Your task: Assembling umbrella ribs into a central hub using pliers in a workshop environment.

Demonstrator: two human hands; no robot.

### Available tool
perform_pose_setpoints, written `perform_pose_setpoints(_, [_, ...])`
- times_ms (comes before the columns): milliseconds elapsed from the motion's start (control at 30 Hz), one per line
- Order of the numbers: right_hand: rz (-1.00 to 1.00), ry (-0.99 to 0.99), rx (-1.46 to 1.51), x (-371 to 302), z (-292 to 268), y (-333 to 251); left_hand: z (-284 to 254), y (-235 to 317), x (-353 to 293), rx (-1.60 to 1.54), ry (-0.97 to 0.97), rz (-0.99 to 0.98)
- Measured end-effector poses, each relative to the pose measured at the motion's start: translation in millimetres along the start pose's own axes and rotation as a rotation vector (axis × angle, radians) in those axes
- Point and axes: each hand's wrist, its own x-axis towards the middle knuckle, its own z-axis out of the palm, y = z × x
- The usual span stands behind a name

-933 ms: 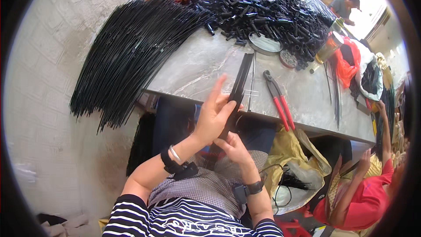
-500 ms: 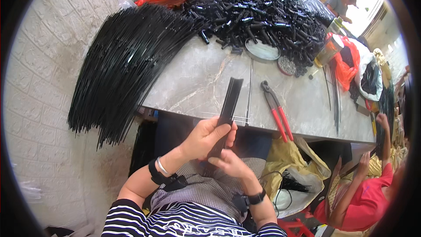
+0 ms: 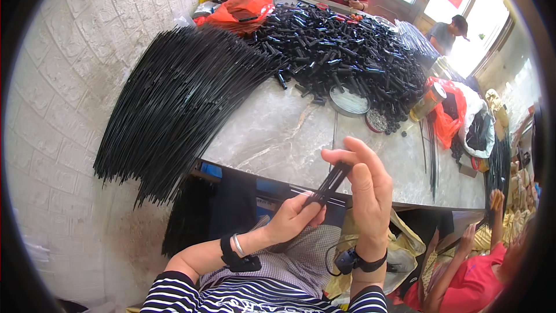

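Observation:
My left hand is closed around the lower part of a slim black grooved strip, which tilts up to the right over the table's near edge. Thin pale wires or pins stick out sideways beside it. Raised around the strip's upper end is my right hand, fingers stretched out and thumb apart. Its fingertips are close to the strip's tip; whether they touch it I cannot tell. The strip's lower end is hidden by my left hand.
On the grey table lie a sheaf of long black rods and a heap of short black tubes. A round dish, a tin of small metal parts and a jar stand nearby. Co-workers sit beyond and at right.
My right hand has left the strip's lower end and risen to its upper end, opening. The strip leans more to the right. The red-handled cutters are out of sight, where my right hand now is.

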Motion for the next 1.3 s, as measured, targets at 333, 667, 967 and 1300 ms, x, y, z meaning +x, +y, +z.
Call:
perform_pose_setpoints(333, [0.046, -0.024, 0.04, 11.1, 13.8, 5.5, -8.7, 8.1, -5.3, -0.062, -0.013, -0.164])
perform_pose_setpoints(667, [0.089, -0.057, 0.164, -8.3, 7.3, -4.9, -18.2, -5.3, 8.3, -0.024, 0.122, -0.077])
perform_pose_setpoints(967, [0.297, 0.089, 0.274, -67.6, -27.2, 48.7, -16.2, 7.4, -3.5, -0.09, 0.074, -0.195])
perform_pose_setpoints(1300, [0.561, -0.055, 0.253, -103.2, 33.7, 105.6, -25.4, -1.7, 4.8, 0.028, 0.031, -0.208])
